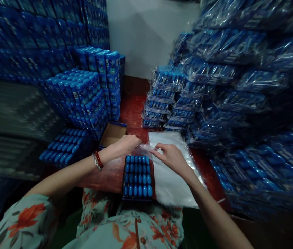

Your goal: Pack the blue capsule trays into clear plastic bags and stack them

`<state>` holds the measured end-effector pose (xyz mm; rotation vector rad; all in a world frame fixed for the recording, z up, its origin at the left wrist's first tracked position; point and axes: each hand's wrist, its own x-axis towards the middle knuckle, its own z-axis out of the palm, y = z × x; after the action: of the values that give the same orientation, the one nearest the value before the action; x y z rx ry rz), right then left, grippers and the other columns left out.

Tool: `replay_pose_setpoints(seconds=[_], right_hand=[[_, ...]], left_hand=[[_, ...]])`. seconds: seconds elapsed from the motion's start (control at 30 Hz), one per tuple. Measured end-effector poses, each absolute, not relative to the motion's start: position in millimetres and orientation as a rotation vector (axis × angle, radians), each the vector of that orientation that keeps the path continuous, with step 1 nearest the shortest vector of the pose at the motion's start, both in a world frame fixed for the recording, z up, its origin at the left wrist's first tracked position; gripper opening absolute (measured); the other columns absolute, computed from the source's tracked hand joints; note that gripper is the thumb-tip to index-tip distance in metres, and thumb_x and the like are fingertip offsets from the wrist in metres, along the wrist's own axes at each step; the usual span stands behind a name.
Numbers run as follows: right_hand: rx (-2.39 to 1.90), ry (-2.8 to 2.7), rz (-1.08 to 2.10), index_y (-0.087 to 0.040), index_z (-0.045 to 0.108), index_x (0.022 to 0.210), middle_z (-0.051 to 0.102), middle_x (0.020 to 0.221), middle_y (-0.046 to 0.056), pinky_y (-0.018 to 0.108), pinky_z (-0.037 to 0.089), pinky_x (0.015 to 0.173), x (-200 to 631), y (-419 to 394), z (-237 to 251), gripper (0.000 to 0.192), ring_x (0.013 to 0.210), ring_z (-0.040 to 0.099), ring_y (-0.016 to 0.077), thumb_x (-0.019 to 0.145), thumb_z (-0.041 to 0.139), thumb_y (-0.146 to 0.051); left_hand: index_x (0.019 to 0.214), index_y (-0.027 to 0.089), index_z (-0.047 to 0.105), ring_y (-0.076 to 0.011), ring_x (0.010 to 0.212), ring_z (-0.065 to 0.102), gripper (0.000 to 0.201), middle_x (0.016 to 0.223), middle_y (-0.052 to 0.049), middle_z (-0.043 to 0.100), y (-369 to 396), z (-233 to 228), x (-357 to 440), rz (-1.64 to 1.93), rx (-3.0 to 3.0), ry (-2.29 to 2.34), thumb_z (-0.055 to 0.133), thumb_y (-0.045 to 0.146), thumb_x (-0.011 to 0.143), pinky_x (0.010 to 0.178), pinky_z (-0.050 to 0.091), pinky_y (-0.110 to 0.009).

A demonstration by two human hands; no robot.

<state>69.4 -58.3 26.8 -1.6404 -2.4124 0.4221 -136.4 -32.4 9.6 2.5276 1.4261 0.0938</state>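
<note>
My left hand (129, 143) is closed on one side of a clear plastic bag (146, 147). From the other side, my right hand (170, 155) pinches the same bag between thumb and fingers. Just below the bag stands a tray of blue-capped bottles (138, 176), packed in neat rows near the table's front edge. A stack of flat clear plastic bags (173, 176) lies under and beside my right hand. Past my left wrist, a shallow cardboard tray (113, 134) with a blue rim shows its brown inside.
Tall stacks of blue-capped bottles (76, 93) rise at the left, with a lower tray of them (64, 147) in front. Plastic-wrapped packs (205, 72) are piled high on the right. The red tabletop (133, 110) runs between them to a pale wall (146, 41).
</note>
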Motion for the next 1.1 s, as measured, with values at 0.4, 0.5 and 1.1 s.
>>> replay_pose_setpoints(seconds=[0.4,0.5,1.1], right_hand=[[-1.577,-1.784,0.213,-0.017,0.062,0.108,0.068,0.093,0.008,0.031,0.046,0.077,68,-46,-30,0.035,0.083,0.062,0.0197,0.089,0.034,-0.027],[-1.668,-1.787,0.682,-0.018,0.062,0.108,0.069,0.075,0.004,0.032,0.049,0.070,64,-42,-88,0.037,0.070,0.063,0.0192,0.087,0.033,-0.026],[-1.422,-1.500,1.157,-0.018,0.063,0.094,0.067,0.091,0.004,0.030,0.046,0.076,56,-77,-137,0.034,0.083,0.060,0.0194,0.082,0.043,-0.042]], left_hand=[[0.081,0.018,0.054,-0.0141,0.062,0.053,0.015,0.068,-0.001,0.057,-103,-23,-150,1.255,1.873,2.160,0.043,0.025,0.088,0.060,0.036,-0.024],[0.079,0.018,0.053,-0.0163,0.065,0.054,0.019,0.070,-0.003,0.058,-105,-83,-147,1.000,1.616,2.040,0.039,0.025,0.090,0.061,0.037,-0.026],[0.079,0.021,0.043,-0.0133,0.063,0.048,0.028,0.068,0.002,0.048,-137,-151,-137,1.346,0.995,1.701,0.035,0.045,0.089,0.060,0.041,-0.025]])
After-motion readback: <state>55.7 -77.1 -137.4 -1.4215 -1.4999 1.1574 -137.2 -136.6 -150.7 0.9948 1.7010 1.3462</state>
